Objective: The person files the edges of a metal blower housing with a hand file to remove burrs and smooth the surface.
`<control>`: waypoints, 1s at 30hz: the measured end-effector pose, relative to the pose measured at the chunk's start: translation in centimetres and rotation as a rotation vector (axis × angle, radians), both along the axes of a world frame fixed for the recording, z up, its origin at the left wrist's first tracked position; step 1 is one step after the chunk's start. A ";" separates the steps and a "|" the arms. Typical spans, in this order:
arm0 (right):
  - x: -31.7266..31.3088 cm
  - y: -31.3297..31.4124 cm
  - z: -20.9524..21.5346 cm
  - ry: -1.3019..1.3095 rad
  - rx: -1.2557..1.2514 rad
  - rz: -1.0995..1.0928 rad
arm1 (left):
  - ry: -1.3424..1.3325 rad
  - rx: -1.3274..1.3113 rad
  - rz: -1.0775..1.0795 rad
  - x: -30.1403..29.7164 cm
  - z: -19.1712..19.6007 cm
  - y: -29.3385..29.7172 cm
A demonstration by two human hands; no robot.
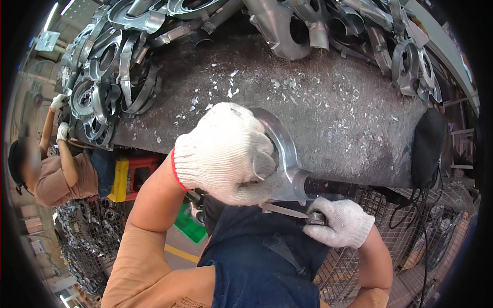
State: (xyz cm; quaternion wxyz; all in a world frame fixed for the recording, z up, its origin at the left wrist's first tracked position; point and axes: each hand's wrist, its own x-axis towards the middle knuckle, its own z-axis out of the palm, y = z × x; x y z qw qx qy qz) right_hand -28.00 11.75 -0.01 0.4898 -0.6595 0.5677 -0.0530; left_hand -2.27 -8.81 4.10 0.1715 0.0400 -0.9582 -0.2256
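Observation:
My left hand [226, 154], in a white knit glove with a red cuff, is closed around a silvery cast-metal part [281, 136] at the near edge of the workbench. A curved, ring-like rim of the casting shows beyond my knuckles; my glove hides much of the rest. My right hand [341, 222], also gloved, grips the handle of a hand tool with a narrow flat blade [285, 211]. Its blade points left, just below the casting's lower edge. Whether it is a knife or a file, I cannot tell, nor whether it touches the metal.
Castings lie heaped on the workbench [190, 92] at the far left [105, 56] and along the back [287, 31]. Metal flakes litter its top. A black cloth-like thing [429, 146] hangs at right above cables. Wire cages stand below; a co-worker [67, 172] is at left.

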 end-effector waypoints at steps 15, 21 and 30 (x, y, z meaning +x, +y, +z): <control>1.2 3.1 -0.7 0.140 0.051 0.227 | -0.054 0.028 0.013 0.8 0.1 0.4; 2.5 4.4 -0.5 0.052 -0.136 -0.186 | -0.026 0.057 0.036 0.8 0.0 1.0; 3.9 5.6 -2.1 0.140 -0.250 -0.310 | -0.045 0.042 0.096 0.5 0.0 1.3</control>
